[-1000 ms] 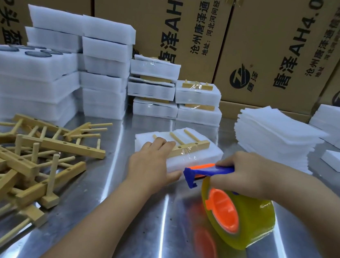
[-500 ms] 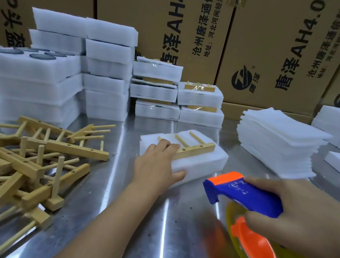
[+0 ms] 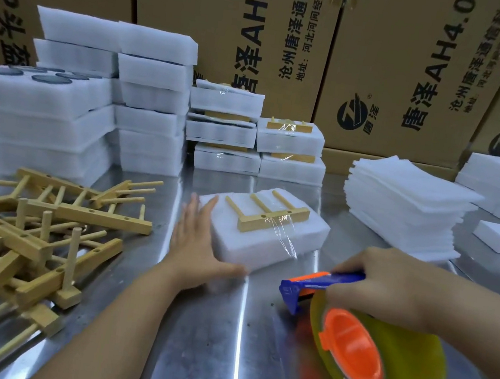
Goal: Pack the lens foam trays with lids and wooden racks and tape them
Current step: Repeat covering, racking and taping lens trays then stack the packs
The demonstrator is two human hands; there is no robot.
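Touching the foam tray's (image 3: 264, 245) left edge, left hand (image 3: 198, 246) lies flat.

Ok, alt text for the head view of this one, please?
A person's left hand lies flat against a foam pack topped with a taped wooden rack, while the right hand holds a tape dispenser over a steel table. Loose racks lie left.

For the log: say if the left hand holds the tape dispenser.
No: the right hand grips the tape dispenser; the left hand lies flat by the foam tray.
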